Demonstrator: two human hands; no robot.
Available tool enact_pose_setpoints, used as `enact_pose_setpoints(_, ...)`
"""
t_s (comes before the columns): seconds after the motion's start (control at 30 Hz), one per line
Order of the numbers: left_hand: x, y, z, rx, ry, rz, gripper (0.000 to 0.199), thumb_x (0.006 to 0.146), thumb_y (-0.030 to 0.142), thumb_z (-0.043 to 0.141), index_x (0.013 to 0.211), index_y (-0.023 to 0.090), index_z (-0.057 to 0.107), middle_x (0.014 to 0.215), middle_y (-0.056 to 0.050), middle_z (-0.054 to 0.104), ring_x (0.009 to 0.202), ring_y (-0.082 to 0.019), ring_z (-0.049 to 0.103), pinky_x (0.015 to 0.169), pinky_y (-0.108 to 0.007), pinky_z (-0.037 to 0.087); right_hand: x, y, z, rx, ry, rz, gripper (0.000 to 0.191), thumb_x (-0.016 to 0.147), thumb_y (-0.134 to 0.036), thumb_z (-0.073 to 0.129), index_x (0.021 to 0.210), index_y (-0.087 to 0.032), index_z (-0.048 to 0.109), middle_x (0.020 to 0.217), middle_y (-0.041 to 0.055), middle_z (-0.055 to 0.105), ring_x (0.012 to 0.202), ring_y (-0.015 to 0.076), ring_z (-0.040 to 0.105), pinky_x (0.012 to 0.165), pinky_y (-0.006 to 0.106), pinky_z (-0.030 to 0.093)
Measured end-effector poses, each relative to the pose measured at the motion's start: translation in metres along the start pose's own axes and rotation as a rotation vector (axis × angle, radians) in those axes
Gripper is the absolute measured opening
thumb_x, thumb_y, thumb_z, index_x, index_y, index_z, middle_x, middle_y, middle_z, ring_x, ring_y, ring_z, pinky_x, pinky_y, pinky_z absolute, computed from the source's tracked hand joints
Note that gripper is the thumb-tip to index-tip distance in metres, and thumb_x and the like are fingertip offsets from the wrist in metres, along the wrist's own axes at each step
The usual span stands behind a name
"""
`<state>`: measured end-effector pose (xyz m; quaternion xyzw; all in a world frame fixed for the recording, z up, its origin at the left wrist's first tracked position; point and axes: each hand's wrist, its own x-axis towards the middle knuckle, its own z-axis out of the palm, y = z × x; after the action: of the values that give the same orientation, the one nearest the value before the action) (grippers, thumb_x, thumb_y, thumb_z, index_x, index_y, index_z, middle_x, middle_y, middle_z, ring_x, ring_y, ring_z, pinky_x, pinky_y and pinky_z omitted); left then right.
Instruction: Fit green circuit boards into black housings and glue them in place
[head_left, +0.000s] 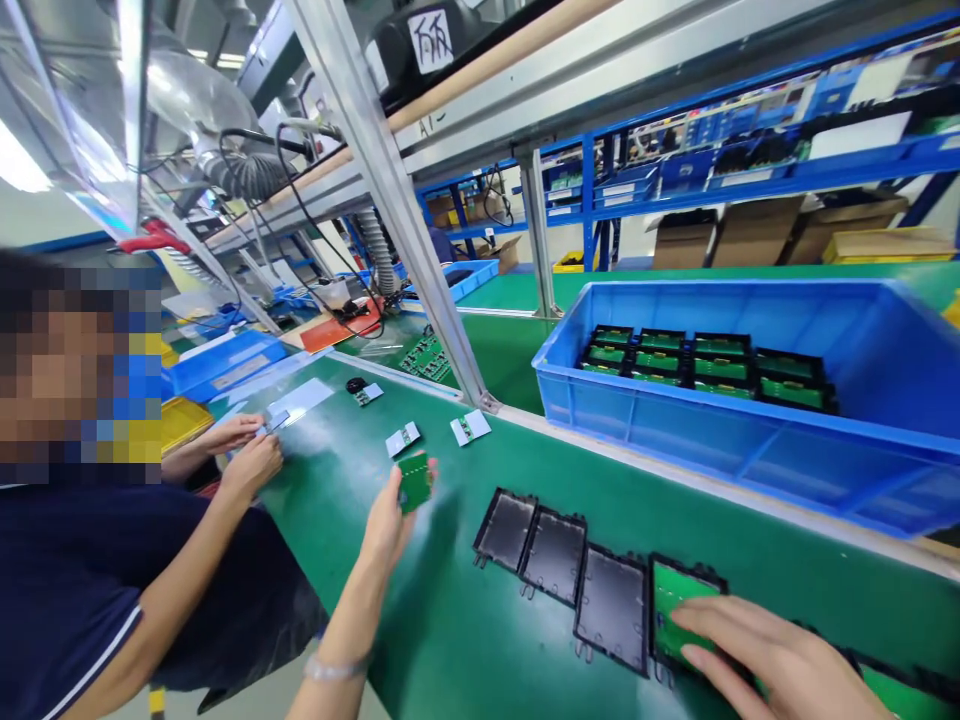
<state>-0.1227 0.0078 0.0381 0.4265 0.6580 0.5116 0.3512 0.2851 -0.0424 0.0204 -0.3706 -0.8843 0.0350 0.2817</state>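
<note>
My left hand (386,525), a band at its wrist, is closed on a small green circuit board (415,483), held up over the green table. My right hand (772,640) lies with outstretched fingers on another green circuit board (671,590), which sits inside a black plastic case (697,570). Part of that case is hidden under the hand. To its left, several black cases such as this case (611,608) form a row with no board in them. Farther right, a case with a green board (900,695) shows partly past my right hand.
A blue bin (720,425) with several boards in black cases stands behind the row. Small boards with white pieces (471,428) lie beyond my left hand. A metal post (420,240) rises at the table's back edge. At left, a co-worker's hands (251,455) handle a small piece.
</note>
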Motion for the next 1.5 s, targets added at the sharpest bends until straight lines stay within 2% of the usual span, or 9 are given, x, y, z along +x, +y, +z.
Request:
enact_pose_setpoints(0.17, -0.06, 0.036, 0.082, -0.402, -0.484, -0.155, 0.066, 0.096, 0.059, 0.025, 0.134, 0.012, 0.052, 0.13, -0.017, 0.061, 0.114, -0.031, 0.063, 0.096, -0.051, 0.05, 0.046, -0.035, -0.004, 0.109, 0.079, 0.057, 0.023, 0.097, -0.022, 0.044, 0.108, -0.024, 0.065, 0.097, 0.0044, 0.068, 0.087, 0.0164, 0.067, 0.074, 0.026, 0.058)
enact_pose_setpoints(0.27, -0.083, 0.05, 0.112, -0.753, -0.814, -0.318, 0.057, 0.099, 0.052, 0.029, 0.142, 0.017, 0.045, 0.132, -0.013, 0.061, 0.119, -0.026, 0.06, 0.104, -0.047, 0.043, 0.058, -0.042, -0.002, 0.096, 0.158, 0.062, 0.03, 0.097, -0.02, 0.046, 0.124, -0.017, 0.057, 0.111, 0.0113, 0.063, 0.099, 0.0189, 0.062, 0.08, 0.029, 0.057)
enact_pose_setpoints(0.33, -0.089, 0.055, 0.124, -0.879, -0.903, -0.338, 0.055, 0.1, 0.049, 0.03, 0.146, 0.021, 0.039, 0.131, -0.01, 0.063, 0.122, -0.024, 0.058, 0.107, -0.043, 0.04, 0.059, -0.041, -0.001, 0.059, 0.208, 0.042, 0.033, 0.096, -0.016, 0.049, 0.129, -0.014, 0.054, 0.116, 0.0136, 0.06, 0.104, 0.0206, 0.058, 0.083, 0.032, 0.055)
enact_pose_setpoints(0.5, -0.089, 0.057, 0.137, -0.966, -0.932, -0.394, 0.052, 0.1, 0.047, 0.034, 0.147, 0.024, 0.038, 0.127, -0.007, 0.065, 0.12, -0.023, 0.058, 0.107, -0.04, 0.038, 0.056, -0.031, -0.001, 0.079, 0.266, 0.019, 0.032, 0.092, -0.018, 0.059, 0.124, -0.013, 0.056, 0.117, 0.0147, 0.057, 0.105, 0.0228, 0.053, 0.081, 0.037, 0.054)
enact_pose_setpoints(0.67, -0.09, 0.058, 0.141, -1.142, -0.957, -0.54, 0.056, 0.099, 0.05, 0.041, 0.137, 0.01, 0.053, 0.126, -0.014, 0.064, 0.117, -0.022, 0.059, 0.103, -0.033, 0.04, 0.058, -0.025, 0.005, 0.115, 0.367, -0.009, 0.022, 0.089, -0.007, 0.06, 0.111, -0.01, 0.062, 0.11, 0.0139, 0.06, 0.101, 0.022, 0.053, 0.079, 0.037, 0.053)
enact_pose_setpoints(0.8, -0.088, 0.059, 0.139, -1.186, -1.049, -0.527, 0.065, 0.096, 0.057, 0.044, 0.134, 0.005, 0.055, 0.128, -0.018, 0.062, 0.118, -0.024, 0.057, 0.103, -0.033, 0.039, 0.061, -0.024, 0.003, 0.058, 0.426, -0.113, 0.018, 0.09, -0.007, 0.059, 0.108, -0.007, 0.064, 0.105, 0.014, 0.067, 0.103, 0.0225, 0.058, 0.083, 0.037, 0.055)
enact_pose_setpoints(1.03, -0.094, 0.059, 0.12, -0.706, -1.098, 0.033, 0.073, 0.09, 0.067, 0.049, 0.147, 0.023, 0.04, 0.156, -0.008, 0.032, 0.144, -0.036, 0.022, 0.117, -0.049, 0.022, 0.06, -0.024, -0.004, -0.016, 0.458, -0.234, 0.02, 0.089, -0.006, 0.062, 0.108, -0.007, 0.066, 0.105, 0.0127, 0.072, 0.11, 0.0202, 0.063, 0.093, 0.035, 0.056)
enact_pose_setpoints(1.3, -0.104, 0.048, 0.107, -0.359, -0.88, 0.506, 0.073, 0.09, 0.064, 0.051, 0.15, 0.025, 0.033, 0.151, -0.012, 0.04, 0.137, -0.039, 0.037, 0.113, -0.054, 0.032, 0.056, -0.025, -0.011, -0.023, 0.457, -0.329, 0.021, 0.092, -0.004, 0.054, 0.108, -0.006, 0.067, 0.103, 0.011, 0.073, 0.119, 0.0199, 0.059, 0.105, 0.035, 0.049)
enact_pose_setpoints(1.5, -0.106, 0.052, 0.095, -0.136, -1.02, 0.458, 0.051, 0.1, 0.051, 0.04, 0.148, 0.035, 0.035, 0.148, -0.004, 0.046, 0.133, -0.032, 0.046, 0.107, -0.052, 0.041, 0.045, -0.024, -0.02, -0.12, 0.485, -0.375, 0.024, 0.09, -0.01, 0.057, 0.11, -0.015, 0.069, 0.112, 0.0061, 0.072, 0.118, 0.0201, 0.06, 0.105, 0.031, 0.048)
